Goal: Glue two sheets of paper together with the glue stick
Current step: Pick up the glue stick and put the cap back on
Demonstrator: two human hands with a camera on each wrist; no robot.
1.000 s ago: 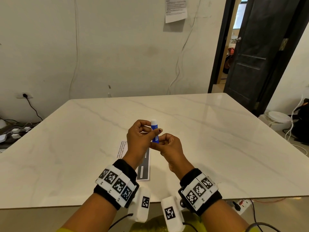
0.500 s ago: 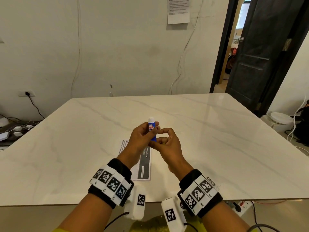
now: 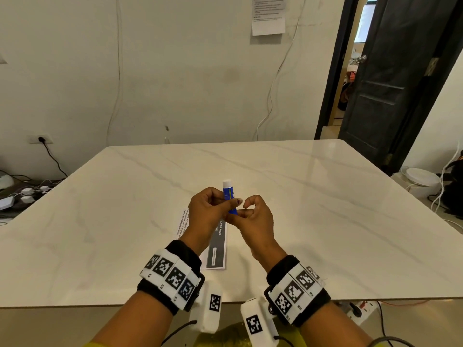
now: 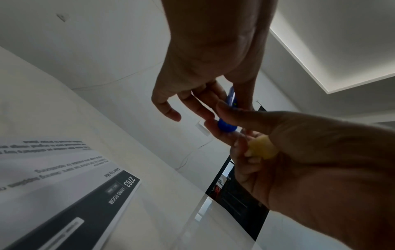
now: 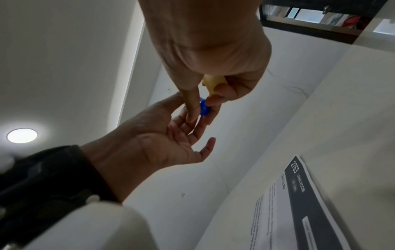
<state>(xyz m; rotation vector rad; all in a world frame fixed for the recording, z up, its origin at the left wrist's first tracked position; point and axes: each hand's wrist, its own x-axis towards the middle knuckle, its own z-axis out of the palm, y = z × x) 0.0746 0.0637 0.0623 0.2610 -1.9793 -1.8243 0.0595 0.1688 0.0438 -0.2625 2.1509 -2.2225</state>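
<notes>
- Glossy marble-look table (image 3: pixel 313 196) is reflecting light below a plain wall, with a dark door (image 3: pixel 390 78) standing open at right.
- Left hand (image 3: pixel 210 214) is gripping the upright blue glue stick (image 3: pixel 230 196), its white tip showing, above the table.
- Right hand (image 3: pixel 255 219) is pinching the stick's base while curling round a yellow cap (image 4: pixel 261 149).
- Flat printed paper (image 3: pixel 217 249) is lying beneath both hands.

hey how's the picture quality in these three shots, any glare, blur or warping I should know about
Head view: evenly lit, sharp, soft glare on the table, wide-angle bowing of its edges. Left wrist view: both hands backlit and dark, the glue stick slightly soft, the paper's text smeared. Right wrist view: the ceiling light blooms, the wristband is blurred.
</notes>
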